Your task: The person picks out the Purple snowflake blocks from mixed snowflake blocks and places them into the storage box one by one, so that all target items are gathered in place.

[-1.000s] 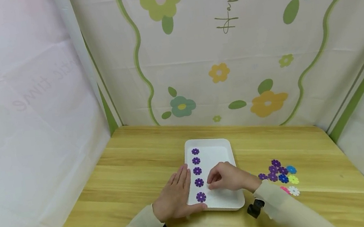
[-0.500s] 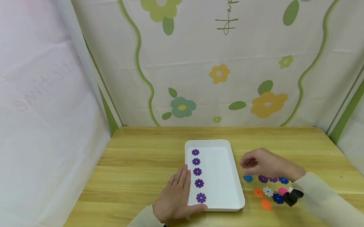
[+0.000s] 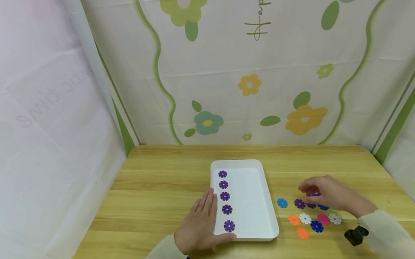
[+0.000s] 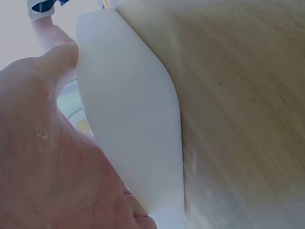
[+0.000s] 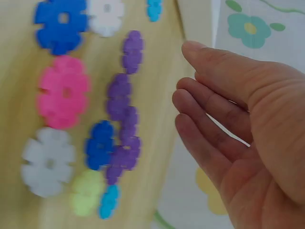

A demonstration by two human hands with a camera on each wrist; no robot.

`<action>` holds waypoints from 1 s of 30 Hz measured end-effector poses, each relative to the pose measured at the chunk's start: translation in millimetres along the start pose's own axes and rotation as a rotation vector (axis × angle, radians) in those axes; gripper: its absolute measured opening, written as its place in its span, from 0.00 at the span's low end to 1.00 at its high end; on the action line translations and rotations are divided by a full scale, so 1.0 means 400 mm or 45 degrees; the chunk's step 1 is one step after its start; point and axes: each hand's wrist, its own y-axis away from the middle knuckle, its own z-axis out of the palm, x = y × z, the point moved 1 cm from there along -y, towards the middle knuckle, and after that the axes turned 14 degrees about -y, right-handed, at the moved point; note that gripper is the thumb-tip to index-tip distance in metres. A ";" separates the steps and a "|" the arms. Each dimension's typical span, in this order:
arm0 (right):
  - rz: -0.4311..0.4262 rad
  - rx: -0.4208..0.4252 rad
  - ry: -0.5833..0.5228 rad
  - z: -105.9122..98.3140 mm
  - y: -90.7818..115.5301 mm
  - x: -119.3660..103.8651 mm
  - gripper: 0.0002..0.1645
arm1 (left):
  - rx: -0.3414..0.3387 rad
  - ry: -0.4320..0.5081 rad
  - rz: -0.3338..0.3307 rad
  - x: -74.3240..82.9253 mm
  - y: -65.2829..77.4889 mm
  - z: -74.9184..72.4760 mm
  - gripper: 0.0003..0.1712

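My left hand (image 3: 200,222) lies with straight fingers along the left side of a white tray (image 3: 248,203), its thumb on the near rim. The left wrist view shows this hand against the tray's white outer wall (image 4: 131,114). Inside the tray, several purple snowflake discs (image 3: 225,196) form a column down the left side. My right hand (image 3: 330,194) hovers over loose purple discs (image 3: 299,203) on the table, hiding part of the cluster. Seen from the right wrist, its fingers (image 5: 209,129) are loosely bent and hold nothing, apart from the purple discs (image 5: 119,97).
Around the cluster on the wooden table (image 3: 152,189) lie a light blue disc (image 3: 282,203), orange discs (image 3: 294,219), white discs (image 3: 305,218), a pink disc (image 3: 323,219) and dark blue discs (image 3: 316,226). A yellow disc (image 5: 87,193) shows from the right wrist. Printed curtains surround the table.
My right hand has left the tray's interior and travelled right to the loose discs. The left hand, tray and purple column stay as they were.
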 end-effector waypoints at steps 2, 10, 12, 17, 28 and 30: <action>0.012 0.015 -0.013 0.017 0.006 0.016 0.20 | -0.008 -0.004 -0.004 0.000 0.000 -0.001 0.70; 0.042 0.023 -0.047 0.064 0.006 0.048 0.20 | -0.035 -0.039 -0.026 -0.002 -0.005 0.004 0.71; 0.039 0.013 -0.041 0.068 0.002 0.050 0.18 | -0.034 -0.039 -0.024 -0.002 -0.006 0.004 0.71; 0.046 0.014 -0.021 0.067 -0.007 0.049 0.16 | -0.018 -0.018 -0.002 -0.001 -0.006 0.003 0.71; 0.030 -0.063 -0.080 0.060 -0.038 0.052 0.14 | 0.044 -0.032 -0.005 -0.008 -0.014 0.037 0.73; 0.033 -0.076 -0.089 0.060 -0.042 0.053 0.12 | 0.061 -0.052 -0.004 -0.009 -0.016 0.046 0.74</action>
